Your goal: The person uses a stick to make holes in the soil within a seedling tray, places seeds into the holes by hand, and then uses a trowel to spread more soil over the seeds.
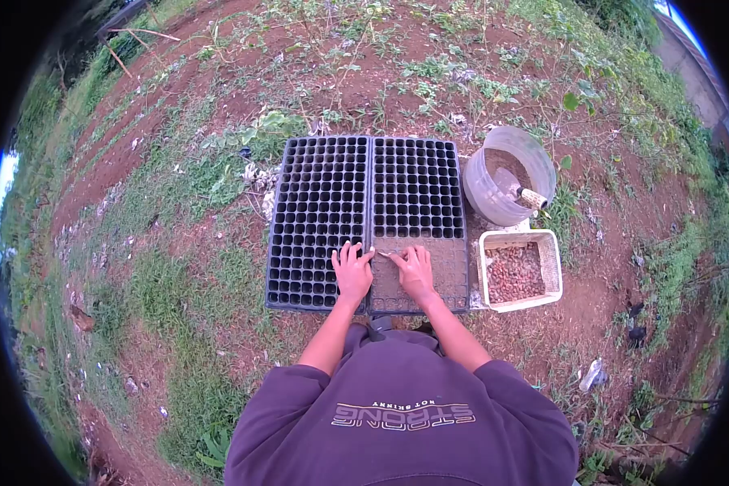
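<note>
My left hand (352, 274) rests on the left black seedling tray (322, 211), fingers spread and thumb stretched toward the seam between the trays. On the right seedling tray (417, 190), my right hand (415, 274) lies over the soil-covered part, fingers apart and thumb pointing left. A small greyish bit shows by the right thumb tip, too small to name. Brown soil (452, 263) covers the near cells of the right tray, while its far cells are dark and unfilled. The left tray's visible cells hold no soil. Neither hand is plainly gripping anything.
To the right stands a translucent bucket (482, 190) with soil and a trowel (531, 197) inside. In front of it is a cream plastic basket (555, 271) holding small reddish-brown pieces (514, 274). Weeds and bare earth surround the trays. A crumpled clear bottle (594, 375) lies at right.
</note>
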A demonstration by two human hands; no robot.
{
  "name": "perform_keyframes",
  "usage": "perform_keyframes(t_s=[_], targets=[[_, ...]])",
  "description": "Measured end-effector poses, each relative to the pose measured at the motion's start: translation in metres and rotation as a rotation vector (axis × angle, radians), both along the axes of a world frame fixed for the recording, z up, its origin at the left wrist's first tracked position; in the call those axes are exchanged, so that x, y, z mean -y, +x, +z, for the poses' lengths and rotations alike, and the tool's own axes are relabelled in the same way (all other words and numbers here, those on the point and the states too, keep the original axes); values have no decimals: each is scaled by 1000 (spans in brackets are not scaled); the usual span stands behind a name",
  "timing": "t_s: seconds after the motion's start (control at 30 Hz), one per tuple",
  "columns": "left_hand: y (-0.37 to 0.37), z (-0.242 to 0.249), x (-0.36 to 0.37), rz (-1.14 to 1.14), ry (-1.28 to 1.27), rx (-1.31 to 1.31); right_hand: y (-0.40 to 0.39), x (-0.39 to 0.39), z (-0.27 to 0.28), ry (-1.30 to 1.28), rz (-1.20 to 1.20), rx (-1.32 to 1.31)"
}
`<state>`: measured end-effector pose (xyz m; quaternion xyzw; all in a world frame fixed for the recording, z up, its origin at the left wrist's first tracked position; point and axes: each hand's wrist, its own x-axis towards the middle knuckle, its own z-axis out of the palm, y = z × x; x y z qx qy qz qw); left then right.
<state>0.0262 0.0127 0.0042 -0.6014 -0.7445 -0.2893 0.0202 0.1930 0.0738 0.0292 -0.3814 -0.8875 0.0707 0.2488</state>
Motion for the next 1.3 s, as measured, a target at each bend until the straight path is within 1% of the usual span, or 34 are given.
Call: perform_keyframes(t_s=[0.1, 0.3, 0.37, 0.6, 0.7, 0.77, 0.8, 0.87, 0.9, 0.97, 1.13, 1.2, 1.3], targets=[[0, 0, -1, 5, 2, -2, 0, -1, 0, 18, -25, -37], [0, -2, 0, 2, -8, -13, -1, -2, 0, 56, -16, -19], [0, -2, 0, 0, -9, -15, -1, -2, 0, 50, -6, 35], [0, -1, 0, 3, -14, -13, -5, -1, 1, 81, 1, 13], [-1, -2, 0, -7, -11, -5, -5, 0, 2, 49, -16, -5], [-1, -3, 0, 2, -51, -6, -5, -1, 2, 3, -103, -74], [0, -1, 1, -1, -46, -9, -4, -2, 0, 8, -105, -77], [3, 4, 1, 23, -68, -6, -2, -4, -1, -61, -159, -133], [3, 5, 1, 34, -110, 17, -1, -5, 0, -46, -165, -142], [6, 14, -2, 41, -149, 37, 4, -4, 0, -136, -204, -175], [18, 19, -7, -1, -46, 110, 23, -7, 6, -119, -206, -158], [21, 19, -9, -63, -1, 140, 28, -8, 4, -101, -216, -138], [27, 21, -10, -101, -5, 143, 34, -8, -1, -99, -225, -151]])
